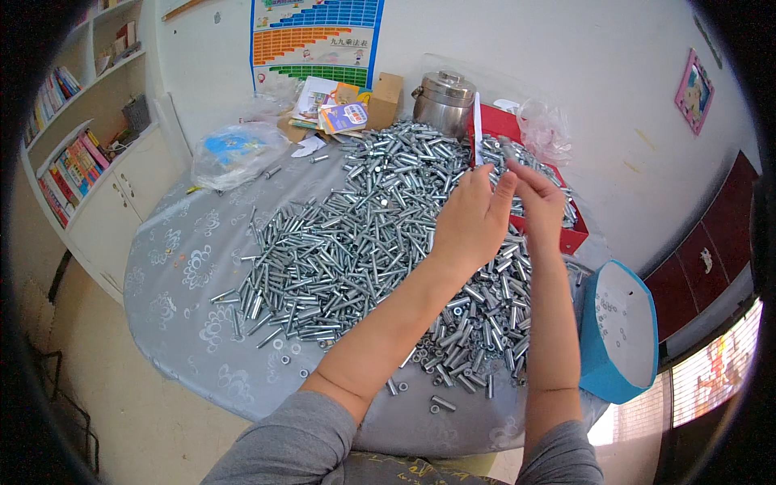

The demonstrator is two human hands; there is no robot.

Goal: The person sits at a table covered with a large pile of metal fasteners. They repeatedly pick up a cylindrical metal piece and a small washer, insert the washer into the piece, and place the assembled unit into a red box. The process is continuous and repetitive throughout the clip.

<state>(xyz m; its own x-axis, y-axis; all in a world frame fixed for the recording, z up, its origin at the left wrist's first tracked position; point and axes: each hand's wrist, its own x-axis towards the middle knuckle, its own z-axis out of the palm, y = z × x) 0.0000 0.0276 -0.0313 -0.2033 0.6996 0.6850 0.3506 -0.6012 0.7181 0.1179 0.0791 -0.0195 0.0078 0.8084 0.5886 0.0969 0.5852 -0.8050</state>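
Note:
My left hand point(475, 212) and my right hand point(540, 200) are raised close together over the right side of a large heap. Both hands are closed, the fingertips nearly meeting. A small grey metal piece shows blurred at the fingertips; its kind and which hand grips it I cannot make out. Below and to the left spreads a pile of silver metal bolts point(331, 259). Short metal sleeves point(465, 347) lie under my forearms, with a few loose nuts point(304, 373) near the front. Just beyond my hands, a red box point(574, 236) holds more metal pieces.
A grey patterned cloth covers the round table point(194, 267). At the back stand a steel pot point(444, 101), booklets point(343, 117) and a clear plastic bag point(238, 153). A blue box point(618, 331) with small rings in it tilts at the right edge. Bookshelves point(89, 162) stand left.

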